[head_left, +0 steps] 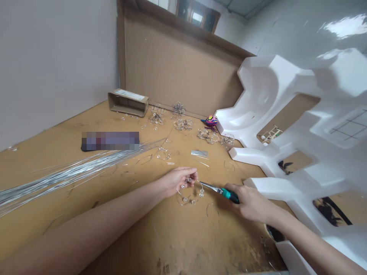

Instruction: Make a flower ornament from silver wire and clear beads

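Note:
My left hand [183, 181] pinches a thin wire ring strung with clear beads [193, 201], which hangs from the fingertips a little above the table. My right hand [243, 200] is wrapped round the green and black handles of a pair of pliers [222, 191]. Their long metal jaws point left and meet the wire beside my left fingertips. Whether the jaws are closed on the wire is too small to tell. A loose bent piece of wire [211, 208] lies on the table below the pliers.
A long bundle of straight wires [65, 175] crosses the left of the table [137, 236]. A blurred dark object [110, 141], an open cardboard box [127, 102], beaded wire clusters [183, 124], short cut wires [200, 153] and a colourful figure [211, 121] lie behind. White foam packing [258, 88] borders the right.

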`<state>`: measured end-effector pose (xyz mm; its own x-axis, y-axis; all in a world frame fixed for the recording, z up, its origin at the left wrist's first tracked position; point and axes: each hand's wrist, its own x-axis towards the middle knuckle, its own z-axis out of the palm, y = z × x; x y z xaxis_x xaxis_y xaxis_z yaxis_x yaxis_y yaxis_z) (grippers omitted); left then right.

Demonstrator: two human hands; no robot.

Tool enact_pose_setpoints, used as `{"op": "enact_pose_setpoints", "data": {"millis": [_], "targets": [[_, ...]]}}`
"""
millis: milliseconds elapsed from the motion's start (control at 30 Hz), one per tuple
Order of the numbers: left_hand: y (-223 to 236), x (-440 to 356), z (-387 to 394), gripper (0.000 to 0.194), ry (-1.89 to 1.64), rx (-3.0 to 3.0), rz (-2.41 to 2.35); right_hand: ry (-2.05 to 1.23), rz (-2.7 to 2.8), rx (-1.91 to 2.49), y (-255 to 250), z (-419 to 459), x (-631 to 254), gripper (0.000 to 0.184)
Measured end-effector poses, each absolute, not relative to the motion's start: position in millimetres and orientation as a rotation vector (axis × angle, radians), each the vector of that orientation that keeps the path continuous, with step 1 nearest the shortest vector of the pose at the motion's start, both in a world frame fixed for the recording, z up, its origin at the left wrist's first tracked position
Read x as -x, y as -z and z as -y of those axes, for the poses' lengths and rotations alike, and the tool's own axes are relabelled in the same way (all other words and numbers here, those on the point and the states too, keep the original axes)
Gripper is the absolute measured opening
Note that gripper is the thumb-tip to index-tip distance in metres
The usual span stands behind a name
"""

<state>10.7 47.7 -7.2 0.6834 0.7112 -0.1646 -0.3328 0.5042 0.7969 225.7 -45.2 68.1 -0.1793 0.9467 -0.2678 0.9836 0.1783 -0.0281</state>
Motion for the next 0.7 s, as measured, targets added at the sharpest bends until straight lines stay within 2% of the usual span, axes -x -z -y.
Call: {"op": "enact_pose_setpoints", "data": {"millis": [200, 333, 700], "targets": [[7.7, -10.6, -47.4, 0.021, -0.665, -0.827, -0.522, 0.078, -2.282, -1.85, -66.1, 47.7, -223.3, 0.021], [7.5, -9.9, -47.7, 0.021, -0.664, -0.833, -0.521, 0.002, -2.265, -1.854, -66.6, 49.4, -221.2, 0.019], [10.5, -10.6, -48.6, 0.021, -0.671, -0.834, -0.505, 0.109, -2.195, -1.922, -68.0, 53.0, -215.5, 0.012]]}}
